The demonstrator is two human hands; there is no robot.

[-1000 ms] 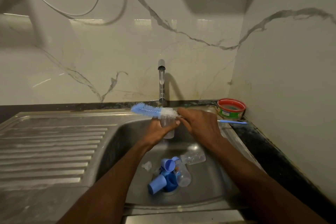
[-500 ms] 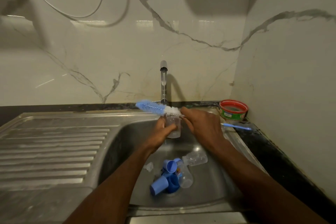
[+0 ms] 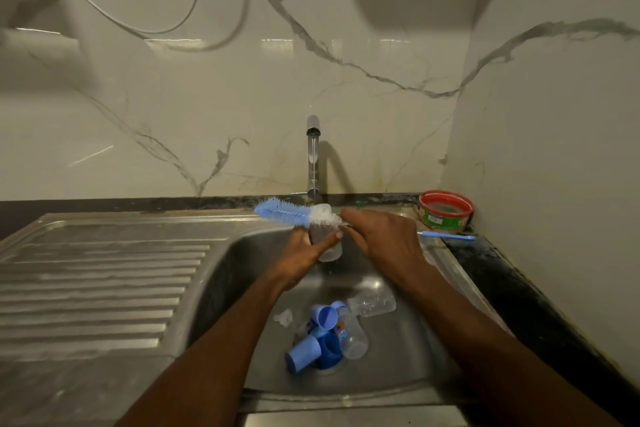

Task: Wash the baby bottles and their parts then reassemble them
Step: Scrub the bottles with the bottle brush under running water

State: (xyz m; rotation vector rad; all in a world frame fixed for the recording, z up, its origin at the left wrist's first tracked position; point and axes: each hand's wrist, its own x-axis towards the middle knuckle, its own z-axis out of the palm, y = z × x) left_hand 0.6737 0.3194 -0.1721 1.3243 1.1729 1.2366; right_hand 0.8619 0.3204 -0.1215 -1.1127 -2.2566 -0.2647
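Observation:
My left hand (image 3: 304, 253) grips a clear baby bottle (image 3: 327, 248) upright over the sink basin, under the tap. My right hand (image 3: 384, 239) holds a bottle brush (image 3: 287, 213) with blue and white bristles, lying across the bottle's mouth and pointing left. Its blue handle end (image 3: 450, 235) sticks out to the right of my hand. On the basin floor near the drain lie two more clear bottles (image 3: 372, 302) (image 3: 353, 334), blue caps (image 3: 303, 354) (image 3: 327, 315), a blue collar (image 3: 329, 348) and a clear teat (image 3: 283, 317).
A steel tap (image 3: 313, 156) stands at the back of the sink (image 3: 221, 274). The ribbed drainboard (image 3: 97, 288) stretches to the left. A red-rimmed green tub (image 3: 446, 210) sits in the back right corner on the dark counter (image 3: 512, 291). Marble walls close the back and right.
The hands, bottle and brush have stayed together under the tap with little shift. The brush lies slightly lower across the bottle's mouth.

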